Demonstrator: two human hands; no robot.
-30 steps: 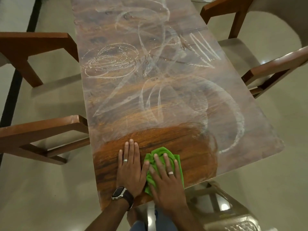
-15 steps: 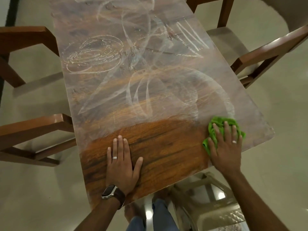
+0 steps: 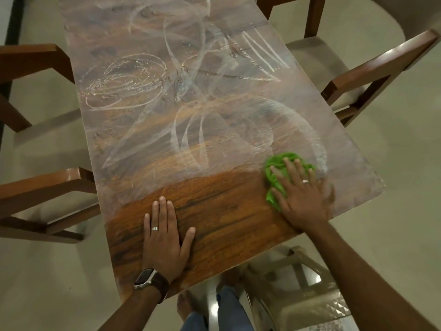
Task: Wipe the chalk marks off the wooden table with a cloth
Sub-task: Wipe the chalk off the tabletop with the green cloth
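The crumpled green cloth (image 3: 276, 168) has swept from beside the left hand (image 3: 164, 242) out toward the long wooden table's (image 3: 214, 225) right edge and now edges farther up, under the right hand's (image 3: 300, 194) spread, flat fingers. The near strip is clean; chalk swirls (image 3: 124, 80) remain beyond. Wooden chairs (image 3: 381, 65) flank it on pale floor.

Left hand (image 3: 164, 242) flat, right hand (image 3: 301, 199) seemingly spread

The long brown wooden bench (image 3: 214, 223) bore white chalk marks (image 3: 195, 111) across its far part. Nearer than those marks, a crumpled green cloth (image 3: 274, 168) and two flat hands lay on it.
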